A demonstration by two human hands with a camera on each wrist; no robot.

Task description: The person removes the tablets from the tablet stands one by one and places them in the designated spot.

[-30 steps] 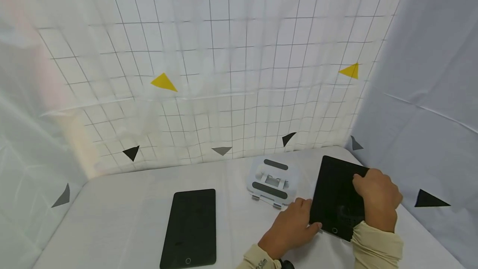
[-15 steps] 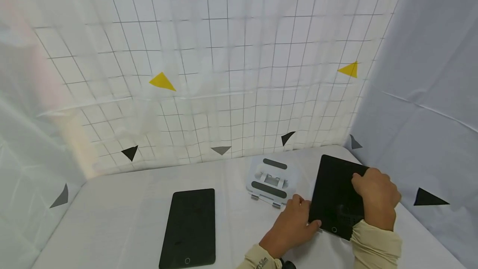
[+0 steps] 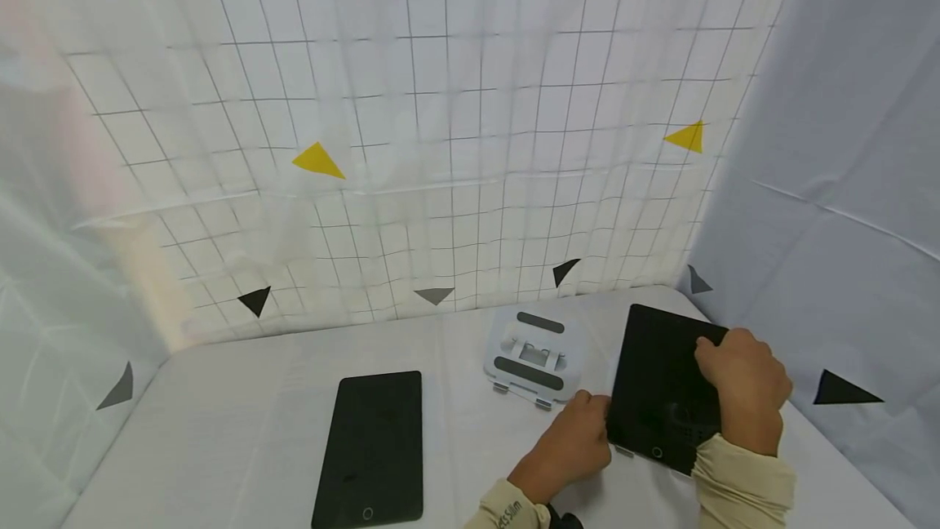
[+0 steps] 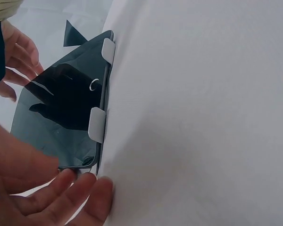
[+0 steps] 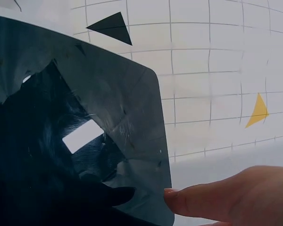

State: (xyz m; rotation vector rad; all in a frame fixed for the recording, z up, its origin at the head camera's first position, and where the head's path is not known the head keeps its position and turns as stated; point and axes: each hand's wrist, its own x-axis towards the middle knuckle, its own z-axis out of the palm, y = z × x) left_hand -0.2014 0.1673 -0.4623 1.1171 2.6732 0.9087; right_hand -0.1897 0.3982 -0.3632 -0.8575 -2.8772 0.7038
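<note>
A black tablet [image 3: 657, 390] leans on a stand, whose two pale lips [image 4: 96, 125] hold its lower edge in the left wrist view. My right hand [image 3: 745, 382] grips the tablet's right edge, thumb at the screen's border. At the lower left corner, my left hand [image 3: 569, 439] pinches the side edge, with its thumb [image 4: 33, 165] above and its fingers [image 4: 92, 197] curled below. In the right wrist view, the tip of the right thumb [image 5: 193, 200] meets the tablet's edge. Most of the stand is hidden behind the tablet.
A second black tablet [image 3: 373, 447] lies flat on the white-covered table [image 3: 220, 415], left of the hands. Just beyond the left hand lies a folded white tablet stand [image 3: 536, 353] with grey pads. A gridded white sheet [image 3: 470, 121] hangs behind, and a plain sheet [image 3: 844, 186] closes the right side.
My left thumb has drawn back from the tablet's lower edge, and the left hand now sits at its side edge. The right hand and tablet have barely shifted.
</note>
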